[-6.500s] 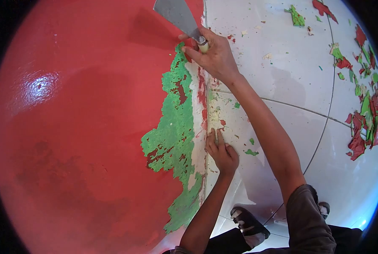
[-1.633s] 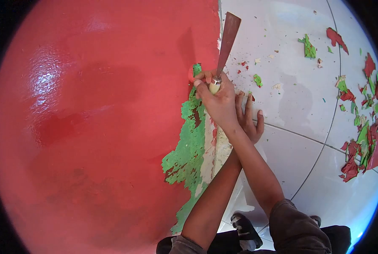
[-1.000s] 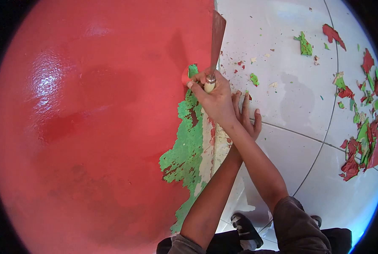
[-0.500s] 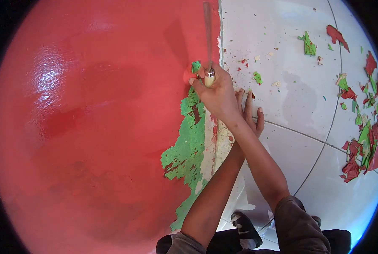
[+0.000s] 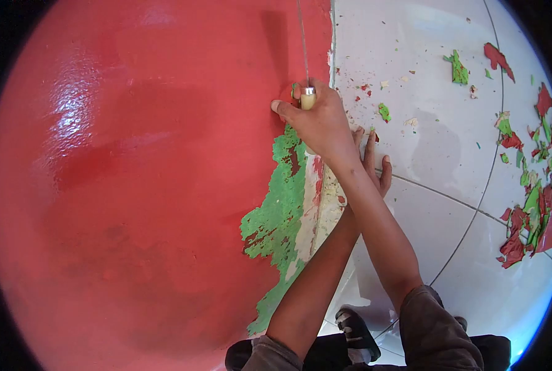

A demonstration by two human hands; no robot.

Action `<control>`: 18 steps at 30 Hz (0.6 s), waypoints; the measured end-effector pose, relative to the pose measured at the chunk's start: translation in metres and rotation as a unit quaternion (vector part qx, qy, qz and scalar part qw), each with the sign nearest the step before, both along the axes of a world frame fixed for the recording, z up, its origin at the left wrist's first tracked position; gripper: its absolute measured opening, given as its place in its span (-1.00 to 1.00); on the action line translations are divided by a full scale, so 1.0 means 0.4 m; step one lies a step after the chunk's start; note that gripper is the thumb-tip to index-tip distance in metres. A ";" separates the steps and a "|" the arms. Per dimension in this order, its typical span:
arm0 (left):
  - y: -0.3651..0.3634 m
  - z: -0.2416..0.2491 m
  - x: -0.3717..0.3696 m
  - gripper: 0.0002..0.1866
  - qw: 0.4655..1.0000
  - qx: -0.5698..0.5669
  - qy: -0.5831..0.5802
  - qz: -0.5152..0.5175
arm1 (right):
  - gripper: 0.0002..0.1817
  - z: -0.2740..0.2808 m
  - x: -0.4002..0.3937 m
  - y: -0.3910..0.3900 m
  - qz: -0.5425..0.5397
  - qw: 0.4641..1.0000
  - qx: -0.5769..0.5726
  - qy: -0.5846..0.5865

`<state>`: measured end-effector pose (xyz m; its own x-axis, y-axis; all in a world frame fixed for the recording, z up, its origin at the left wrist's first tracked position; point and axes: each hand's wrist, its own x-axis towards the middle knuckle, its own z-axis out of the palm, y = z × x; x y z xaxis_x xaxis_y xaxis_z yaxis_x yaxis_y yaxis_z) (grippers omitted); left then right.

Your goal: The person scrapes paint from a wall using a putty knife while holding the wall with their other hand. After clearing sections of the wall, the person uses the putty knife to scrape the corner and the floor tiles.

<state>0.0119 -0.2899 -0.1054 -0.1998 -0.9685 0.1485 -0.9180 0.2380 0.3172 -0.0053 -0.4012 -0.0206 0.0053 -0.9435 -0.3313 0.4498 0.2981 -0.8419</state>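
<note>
Scraper (image 5: 303,55) (blade edge-on against the red wall (image 5: 133,185)) is gripped by the right hand (image 5: 319,120); left hand (image 5: 372,162) lies flat, open, on the floor tile (image 5: 424,123).

The right hand (image 5: 321,120) was closed in a fist, thumb stretched out to the left, its forearm running down to a rolled sleeve. The left hand (image 5: 375,162) lay flat beneath it, fingers spread, forearms crossed.
</note>
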 end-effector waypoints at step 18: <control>0.006 -0.017 0.001 -0.45 1.000 -0.001 0.015 0.012 | -0.76 0.020 -0.032 0.081 -0.020 0.979 -0.083 -0.186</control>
<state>0.0125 -0.2875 -0.1122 -0.1715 -0.9726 0.1569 -0.9137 0.2165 0.3439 -0.0181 -0.3686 -0.0127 0.0590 -0.9860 -0.1562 0.7431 0.1478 -0.6526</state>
